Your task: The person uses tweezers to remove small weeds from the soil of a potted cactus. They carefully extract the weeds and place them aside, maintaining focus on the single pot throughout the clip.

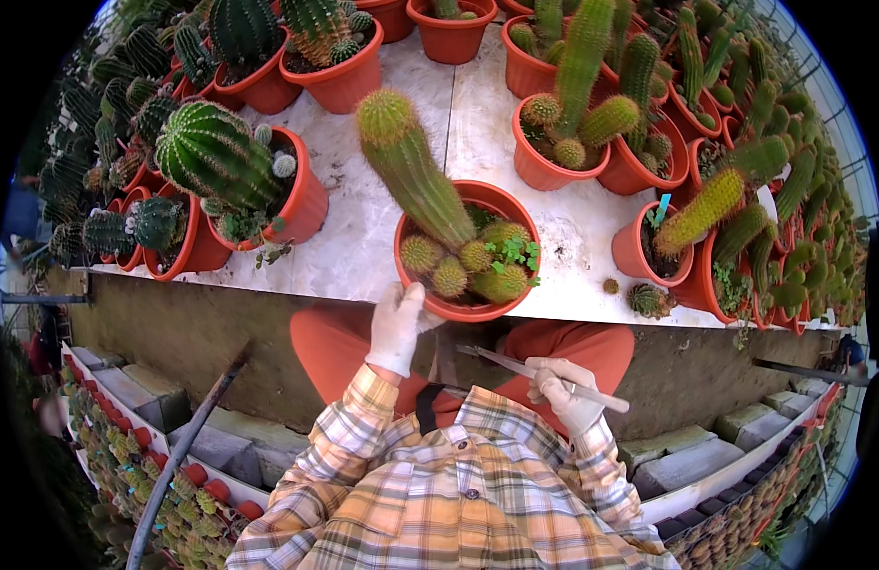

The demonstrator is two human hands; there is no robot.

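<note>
A terracotta-coloured plastic pot [468, 311] stands at the near edge of the white bench. In it a tall columnar cactus [418, 171] leans to the upper left, with several small round offsets at its base and a clover-like green weed [514, 251] on the right side. My left hand [399, 328], in a pale glove, grips the pot's near left rim. My right hand [569, 393], gloved too, holds large metal tweezers [532, 370] over my lap, their tips pointing left, below the bench edge and apart from the pot.
Potted cacti crowd both sides of the white bench [354, 249], among them a thick ribbed cactus [218, 153] on the left. A small loose cactus [649, 301] lies near the front edge at right. Behind me are concrete blocks [688, 467], a metal pipe [186, 442] and trays of small plants.
</note>
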